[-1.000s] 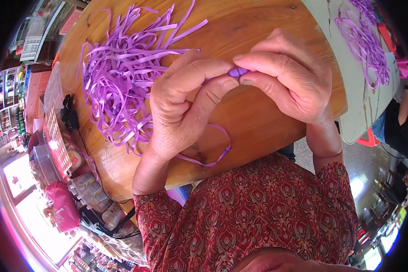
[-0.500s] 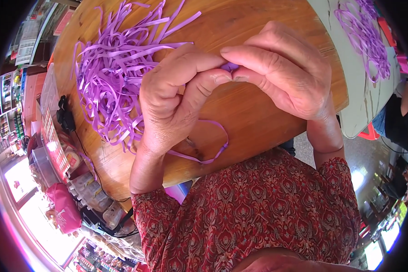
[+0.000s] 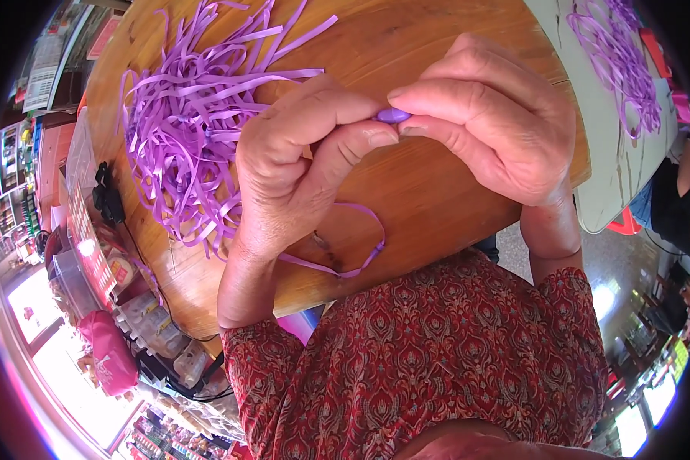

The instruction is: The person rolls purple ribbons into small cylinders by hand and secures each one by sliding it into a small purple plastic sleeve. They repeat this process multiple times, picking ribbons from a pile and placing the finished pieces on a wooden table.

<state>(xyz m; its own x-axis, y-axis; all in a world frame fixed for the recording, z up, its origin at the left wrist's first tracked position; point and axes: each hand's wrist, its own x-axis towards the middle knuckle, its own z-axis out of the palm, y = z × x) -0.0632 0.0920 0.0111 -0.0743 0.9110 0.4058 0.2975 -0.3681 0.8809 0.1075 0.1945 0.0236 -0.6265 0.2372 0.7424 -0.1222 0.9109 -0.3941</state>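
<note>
A small, smooth, oval purple piece [image 3: 393, 116], possibly a plastic ribbon clasp, is held above the wooden table between my fingertips. My left hand [image 3: 303, 142] pinches its left end between thumb and forefinger. Thumb and forefinger of my right hand [image 3: 491, 115] close on its right end. Behind and left of my left hand lies a tangled heap of purple ribbons [image 3: 180, 130]. A ribbon loop [image 3: 360, 270] curves over the table below my hands, with a small purple joint on it. Whether any ribbon runs from the held piece is hidden by my fingers.
The round-edged wooden table [image 3: 437, 222] spreads beneath my hands. A pale table [image 3: 613, 176] at the right carries another purple ribbon bundle [image 3: 617, 69]. A black cable [image 3: 134, 245], clear containers and a pink bag [image 3: 109, 356] are at the left. Part of another person [image 3: 686, 165] shows far right.
My right hand has shifted slightly right, and its fingertips have parted from those of my left. More of the purple oval piece now shows between them.
</note>
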